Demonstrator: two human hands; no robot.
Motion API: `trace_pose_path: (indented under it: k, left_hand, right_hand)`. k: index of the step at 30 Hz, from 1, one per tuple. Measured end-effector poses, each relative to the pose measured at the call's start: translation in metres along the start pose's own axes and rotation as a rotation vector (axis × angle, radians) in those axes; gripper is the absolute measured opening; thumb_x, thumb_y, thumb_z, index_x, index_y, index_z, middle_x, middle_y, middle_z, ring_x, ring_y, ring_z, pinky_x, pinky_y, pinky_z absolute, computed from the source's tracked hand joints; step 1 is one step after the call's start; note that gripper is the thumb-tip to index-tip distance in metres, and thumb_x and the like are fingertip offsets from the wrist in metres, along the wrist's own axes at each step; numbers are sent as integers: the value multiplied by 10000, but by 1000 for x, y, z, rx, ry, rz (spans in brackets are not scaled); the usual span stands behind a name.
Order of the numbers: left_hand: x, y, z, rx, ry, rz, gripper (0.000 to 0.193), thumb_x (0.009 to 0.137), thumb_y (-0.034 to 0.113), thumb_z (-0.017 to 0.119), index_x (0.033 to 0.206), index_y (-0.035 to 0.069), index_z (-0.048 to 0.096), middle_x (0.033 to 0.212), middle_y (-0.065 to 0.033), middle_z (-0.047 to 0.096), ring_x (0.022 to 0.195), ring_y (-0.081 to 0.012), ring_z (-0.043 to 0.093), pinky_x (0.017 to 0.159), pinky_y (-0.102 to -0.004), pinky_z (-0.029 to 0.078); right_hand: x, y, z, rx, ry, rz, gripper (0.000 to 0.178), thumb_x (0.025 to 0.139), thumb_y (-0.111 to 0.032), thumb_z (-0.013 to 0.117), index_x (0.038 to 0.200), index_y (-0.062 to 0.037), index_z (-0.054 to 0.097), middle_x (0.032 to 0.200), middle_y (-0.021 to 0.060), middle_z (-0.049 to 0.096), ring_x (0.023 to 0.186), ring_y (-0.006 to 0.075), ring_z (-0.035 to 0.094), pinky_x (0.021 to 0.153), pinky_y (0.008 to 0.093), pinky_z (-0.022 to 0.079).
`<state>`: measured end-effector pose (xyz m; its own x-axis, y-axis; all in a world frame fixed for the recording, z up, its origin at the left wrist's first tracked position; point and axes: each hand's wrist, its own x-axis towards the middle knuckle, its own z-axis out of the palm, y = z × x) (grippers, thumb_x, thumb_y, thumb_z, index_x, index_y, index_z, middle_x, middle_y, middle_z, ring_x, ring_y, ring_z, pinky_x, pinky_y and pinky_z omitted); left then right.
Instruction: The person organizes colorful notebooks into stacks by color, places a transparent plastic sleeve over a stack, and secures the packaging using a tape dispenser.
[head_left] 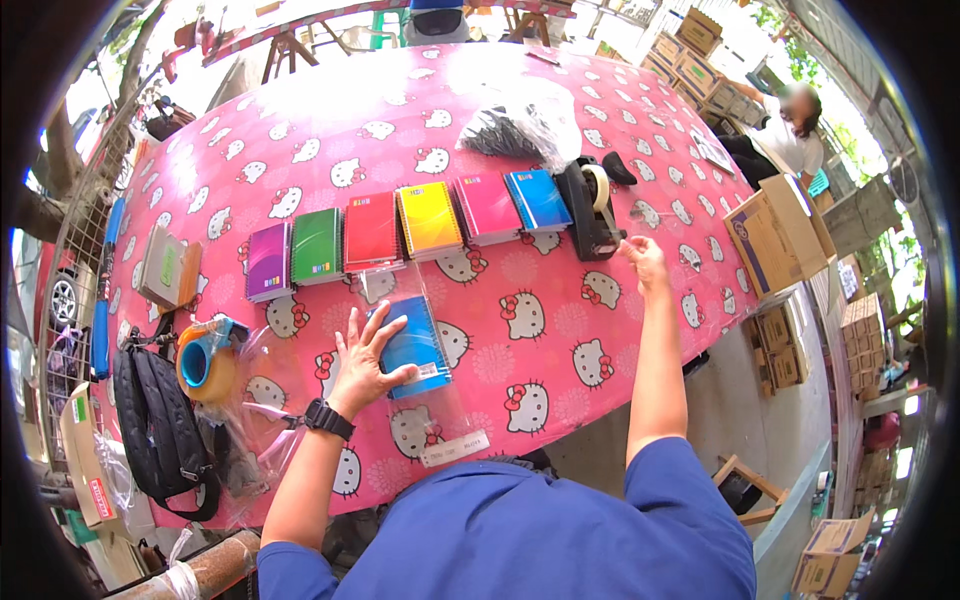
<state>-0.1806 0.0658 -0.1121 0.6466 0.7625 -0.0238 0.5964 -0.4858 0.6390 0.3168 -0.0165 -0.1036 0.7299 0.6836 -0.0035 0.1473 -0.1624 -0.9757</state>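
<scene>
My left hand (366,364) lies spread on a blue spiral notebook (426,352), its fingers apart and pressing on the cover's left side. The notebook is inside a clear plastic sleeve (440,418) with a white printed strip at the near end. Beside the front end of a black tape dispenser (584,212), my right hand (646,262) is raised with its fingertips pinched. What is between them, if anything, is too small to make out. A roll of tape (600,188) sits in the dispenser.
Behind the sleeve, purple, green (318,246), red, yellow (430,220), pink and blue spiral notebooks stand in a row. At left lie a black backpack (160,420) and tape rolls (206,364). Cardboard boxes (776,236) and a person (790,140) are at right.
</scene>
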Motion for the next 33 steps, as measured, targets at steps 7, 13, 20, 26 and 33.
trace_pose_path:
  k: [7,13,20,26,33]
  left_hand:
    - [9,2,5,23,-27,14,749,655,514,710,1317,276,451,1497,34,215,1390,-378,36,1042,-667,8]
    - [5,-3,3,41,-34,3,782,629,540,727,1316,306,437,1495,32,210,1378,-398,73,1032,-685,53]
    - [4,-8,1,-2,-30,-32,826,602,515,746,1332,320,413,1489,80,207,1378,-402,50,1031,-692,25]
    - [5,-7,4,15,-30,-45,850,588,516,758,1339,330,406,1492,81,205,1382,-387,59,1033,-690,38]
    - [-9,-10,18,-316,581,204,690,779,164,652,1396,105,349,1450,-126,306,1342,-323,270,1100,-433,235]
  right_hand:
    - [48,45,-18,-797,164,-88,234,737,-83,639,935,-14,535,722,84,645,645,168,620,538,326,474]
    - [-47,-21,83,-52,-388,42,315,724,-94,744,911,-40,496,830,140,639,694,204,656,642,352,520]
    - [-171,-98,260,-308,-1038,-69,298,721,-146,756,807,-47,488,760,93,633,716,169,641,608,288,496]
    - [-194,-109,264,-1220,-836,-287,581,613,-527,761,941,-57,666,930,120,675,891,251,655,758,361,525]
    - [-173,-69,188,-799,-922,-200,602,683,-436,767,1054,-14,553,914,157,659,892,267,641,792,355,506]
